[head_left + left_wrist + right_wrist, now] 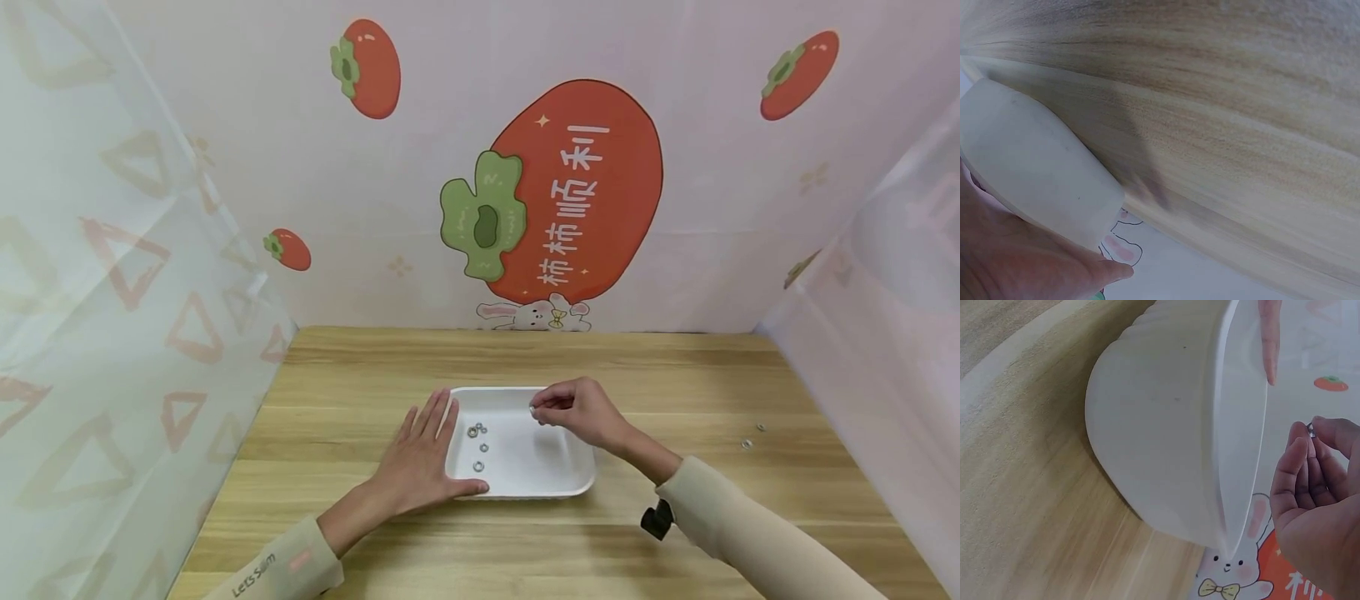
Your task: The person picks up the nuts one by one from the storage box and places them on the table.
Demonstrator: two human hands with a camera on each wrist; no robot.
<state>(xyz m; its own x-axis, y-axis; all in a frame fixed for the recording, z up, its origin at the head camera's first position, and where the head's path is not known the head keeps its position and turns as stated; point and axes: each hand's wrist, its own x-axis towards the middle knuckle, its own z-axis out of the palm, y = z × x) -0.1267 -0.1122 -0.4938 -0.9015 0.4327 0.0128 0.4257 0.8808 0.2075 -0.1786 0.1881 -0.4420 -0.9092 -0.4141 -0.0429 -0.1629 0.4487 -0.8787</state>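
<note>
Hanging at far left, a pale, creased sheet carries hollow triangles in faded red and tan. A beige sleeve with printed lettering leads to a person's left hand, its fingers straight and spread against the left side of a smooth white tray, thumb laid over the near rim. The shallow, round-cornered tray rests on a tabletop of yellowish, streaked wood grain. Inside, toward its left side, sit five small ring-shaped metal nuts, three bunched together. Behind, a whitish wall sheet shows glossy persimmons, white characters and a rabbit. Above the tray's far right corner, the right hand pinches one silvery nut between thumb and fingertips, its other fingers curled, partly blocking the corner from the head camera. From the right wrist, the tray's wall hides the nuts within. A black device sits at the right cuff. Farther right, two loose nuts lie near each other on the wood, before a pale, shiny side sheet.
</note>
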